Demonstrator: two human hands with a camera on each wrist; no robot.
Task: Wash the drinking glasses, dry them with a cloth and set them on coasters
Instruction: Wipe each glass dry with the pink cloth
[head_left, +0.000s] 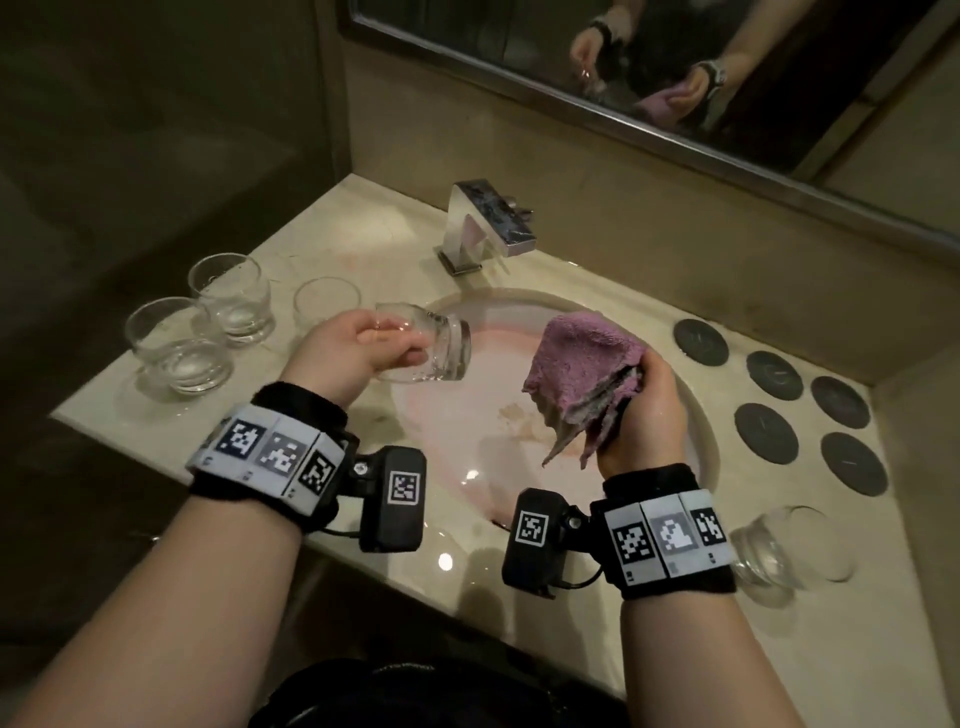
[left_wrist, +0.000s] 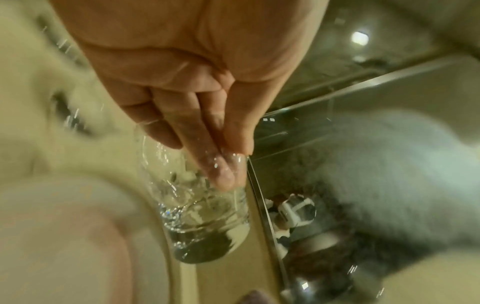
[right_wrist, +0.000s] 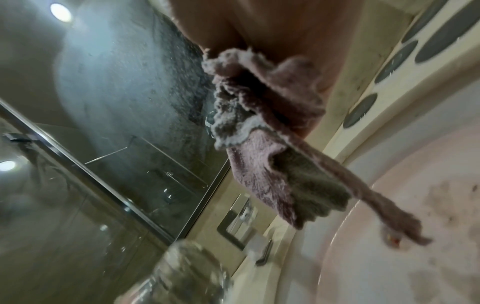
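My left hand (head_left: 363, 348) grips a clear drinking glass (head_left: 436, 348) on its side over the left rim of the sink (head_left: 519, 499), base pointing right. In the left wrist view the fingers (left_wrist: 218, 164) lie inside the glass (left_wrist: 202, 216). My right hand (head_left: 644, 415) holds a bunched purple cloth (head_left: 582, 374) over the basin, a hand's width right of the glass; its corners (right_wrist: 285, 164) hang down. Several dark round coasters (head_left: 766, 434) lie bare on the counter at the right.
Two upright glasses (head_left: 176, 348) (head_left: 231, 296) and a third (head_left: 327, 301) stand on the counter at the left. Another glass (head_left: 789, 551) lies on its side at the front right. A chrome tap (head_left: 483, 223) stands behind the basin, below a mirror (head_left: 675, 67).
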